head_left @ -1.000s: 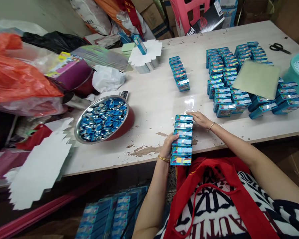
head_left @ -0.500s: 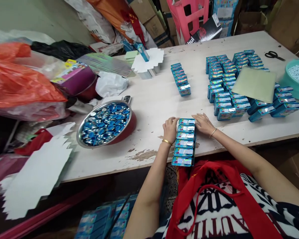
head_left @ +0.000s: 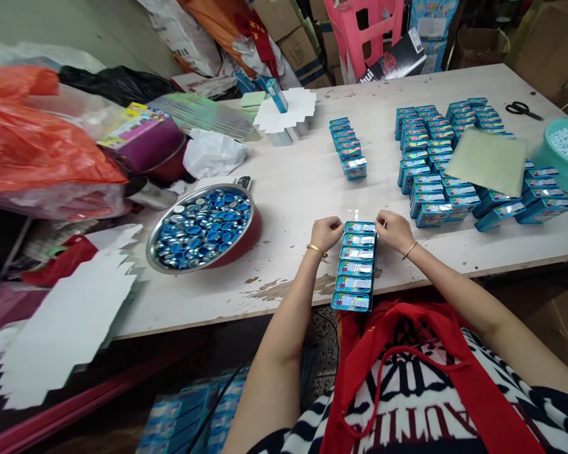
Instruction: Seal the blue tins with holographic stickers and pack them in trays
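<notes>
A row of small blue printed tins (head_left: 357, 268) stands at the table's near edge, between my hands. Faint glints beyond its far end look like clear plastic film (head_left: 356, 215). My left hand (head_left: 326, 233) is closed in a pinch at the far left corner of the row, where the film seems to be. On the far right corner, my right hand (head_left: 394, 231) pinches in the same way, with its fingers curled. The film's edges are too faint to follow.
Left of my hands stands a metal-rimmed bowl (head_left: 253, 221) of blue and silver caps. More blue tins (head_left: 428, 167) stand in groups on the right, with a pale green sheet (head_left: 487, 161) over some. Scissors (head_left: 523, 110) and a turquoise basin (head_left: 549, 167) lie beyond.
Both hands have curled from stretched fingers into pinches at the row's far corners. Glints of film now show beyond the row. The whole view has shifted slightly.
</notes>
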{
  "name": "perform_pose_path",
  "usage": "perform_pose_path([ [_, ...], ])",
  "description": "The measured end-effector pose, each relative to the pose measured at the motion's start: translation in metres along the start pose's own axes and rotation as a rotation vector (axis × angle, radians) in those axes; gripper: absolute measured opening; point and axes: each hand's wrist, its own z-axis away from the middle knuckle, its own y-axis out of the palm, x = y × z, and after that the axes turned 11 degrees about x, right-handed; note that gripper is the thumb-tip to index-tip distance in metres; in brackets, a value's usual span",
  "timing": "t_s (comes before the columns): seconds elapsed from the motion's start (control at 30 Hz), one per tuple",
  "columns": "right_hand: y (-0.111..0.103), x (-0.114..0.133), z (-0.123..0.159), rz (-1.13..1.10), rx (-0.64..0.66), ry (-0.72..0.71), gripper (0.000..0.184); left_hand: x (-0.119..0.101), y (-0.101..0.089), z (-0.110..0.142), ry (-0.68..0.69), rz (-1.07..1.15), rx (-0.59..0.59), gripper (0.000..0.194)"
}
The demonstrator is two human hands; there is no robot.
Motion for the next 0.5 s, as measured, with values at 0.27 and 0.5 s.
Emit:
perform_pose_path([
  [0.27, -0.018, 0.025, 0.007, 0.230, 0.084, 0.080, 0.029, -0.017, -0.014, 0.010, 0.141, -0.411, -0.109, 0.027],
  [0.5, -0.019, 0.042, 0.004, 0.310, 0.192, 0.034, 0.030, -0.014, -0.004, 0.014, -0.192, -0.015, -0.145, 0.033],
])
